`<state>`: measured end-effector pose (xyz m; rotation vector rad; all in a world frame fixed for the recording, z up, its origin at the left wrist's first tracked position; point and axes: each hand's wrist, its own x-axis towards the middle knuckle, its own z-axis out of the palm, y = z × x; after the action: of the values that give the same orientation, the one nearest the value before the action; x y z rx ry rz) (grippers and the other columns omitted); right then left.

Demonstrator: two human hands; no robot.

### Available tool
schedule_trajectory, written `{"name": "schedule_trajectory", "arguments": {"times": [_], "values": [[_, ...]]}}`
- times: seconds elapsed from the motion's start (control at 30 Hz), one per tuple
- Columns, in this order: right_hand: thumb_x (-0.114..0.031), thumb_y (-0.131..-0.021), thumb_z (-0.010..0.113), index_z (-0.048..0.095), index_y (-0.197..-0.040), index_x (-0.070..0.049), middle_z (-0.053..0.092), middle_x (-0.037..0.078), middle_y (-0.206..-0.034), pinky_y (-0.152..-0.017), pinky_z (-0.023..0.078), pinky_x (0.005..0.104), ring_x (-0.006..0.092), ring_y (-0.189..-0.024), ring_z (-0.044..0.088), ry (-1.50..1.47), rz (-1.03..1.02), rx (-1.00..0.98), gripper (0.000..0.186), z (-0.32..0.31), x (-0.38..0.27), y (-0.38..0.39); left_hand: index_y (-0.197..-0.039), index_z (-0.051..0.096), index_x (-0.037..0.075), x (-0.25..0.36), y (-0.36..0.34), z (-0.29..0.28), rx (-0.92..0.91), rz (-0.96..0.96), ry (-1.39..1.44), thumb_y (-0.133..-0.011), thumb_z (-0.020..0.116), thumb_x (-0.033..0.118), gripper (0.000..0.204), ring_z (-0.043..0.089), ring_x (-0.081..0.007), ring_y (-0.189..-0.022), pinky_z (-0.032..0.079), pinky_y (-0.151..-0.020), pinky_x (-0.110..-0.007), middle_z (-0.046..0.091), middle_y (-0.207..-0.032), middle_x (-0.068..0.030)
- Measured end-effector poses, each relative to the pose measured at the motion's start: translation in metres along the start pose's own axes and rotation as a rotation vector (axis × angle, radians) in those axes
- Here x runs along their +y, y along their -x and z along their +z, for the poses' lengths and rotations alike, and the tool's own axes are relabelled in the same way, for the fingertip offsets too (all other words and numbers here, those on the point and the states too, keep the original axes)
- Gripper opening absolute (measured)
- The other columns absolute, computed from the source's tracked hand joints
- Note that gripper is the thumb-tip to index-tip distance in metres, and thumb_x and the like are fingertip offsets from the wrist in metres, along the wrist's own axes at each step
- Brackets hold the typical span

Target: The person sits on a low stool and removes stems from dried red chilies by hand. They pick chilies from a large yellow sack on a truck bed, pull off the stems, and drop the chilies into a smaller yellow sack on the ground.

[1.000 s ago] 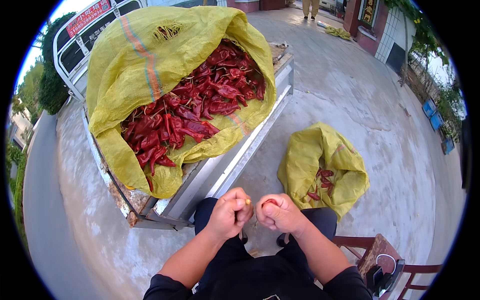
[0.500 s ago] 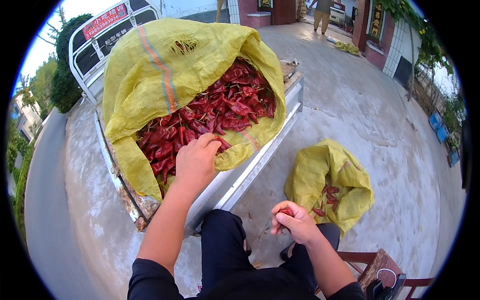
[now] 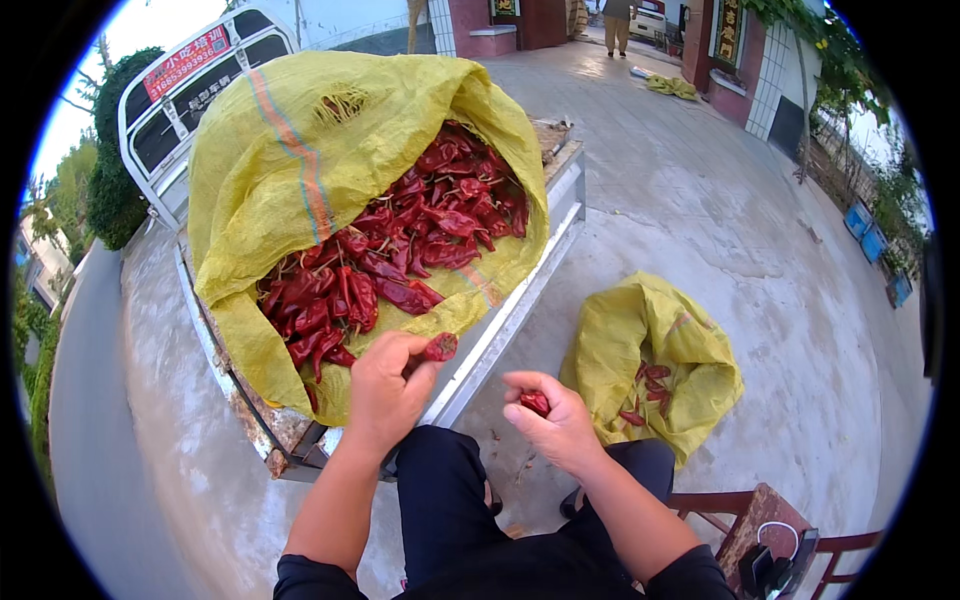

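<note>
A large yellow woven sack (image 3: pixel 260 170) lies on the truck bed, its wide mouth facing me and full of dried red chilies (image 3: pixel 430 215). My left hand (image 3: pixel 392 385) is just off the sack's near lip, closed on a red chili (image 3: pixel 440 347) whose blunt end sticks out beyond the fingers. My right hand (image 3: pixel 550 418) curls around another red chili (image 3: pixel 535 402), with the index finger stretched out toward the left hand. Right of that hand a smaller yellow sack (image 3: pixel 700 350) stands slumped on the ground, mouth spread, with several chilies (image 3: pixel 655 385) inside.
The truck's metal side rail (image 3: pixel 520 305) runs between the sacks. At lower right is a reddish wooden chair (image 3: pixel 765 510) with a cable and dark device on it. A person (image 3: pixel 617 25) stands far off near the doorway; blue containers (image 3: pixel 870 240) line the right side.
My left hand has drawn back from the big sack's mouth toward me, bringing a chili out. My right hand has moved slightly left and up, its index finger now extended.
</note>
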<state>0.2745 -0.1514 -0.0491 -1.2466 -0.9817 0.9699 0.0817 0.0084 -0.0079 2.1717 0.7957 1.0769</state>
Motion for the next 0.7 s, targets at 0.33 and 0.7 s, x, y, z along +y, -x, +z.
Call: {"name": "schedule_trajectory", "arguments": {"times": [0.33, 0.7], "values": [[-0.019, -0.095, 0.077, 0.075, -0.108, -0.003, 0.075, 0.01, -0.09, -0.077, 0.056, 0.0329, 0.0198, -0.079, 0.07, 0.347, 0.036, -0.153, 0.021, -0.003, -0.022, -0.009, -0.132, 0.068, 0.002, 0.013, 0.048, 0.033, -0.328, -0.221, 0.43, -0.091, 0.078, 0.004, 0.043, 0.066, -0.0116, -0.087, 0.054, -0.074, -0.028, 0.072, -0.101, -0.0059], [-0.033, -0.093, 0.077, 0.072, -0.101, -0.007, 0.073, 0.014, -0.091, -0.074, 0.054, 0.0467, 0.0377, -0.086, 0.07, 0.692, -0.18, -0.361, 0.028, -0.01, -0.017, -0.013, -0.102, 0.076, 0.002, 0.007, 0.044, 0.035, -0.413, -0.04, 0.427, -0.092, 0.08, 0.007, 0.011, 0.067, -0.0131, -0.078, 0.053, -0.069, -0.029, 0.071, -0.09, -0.0069]]}}
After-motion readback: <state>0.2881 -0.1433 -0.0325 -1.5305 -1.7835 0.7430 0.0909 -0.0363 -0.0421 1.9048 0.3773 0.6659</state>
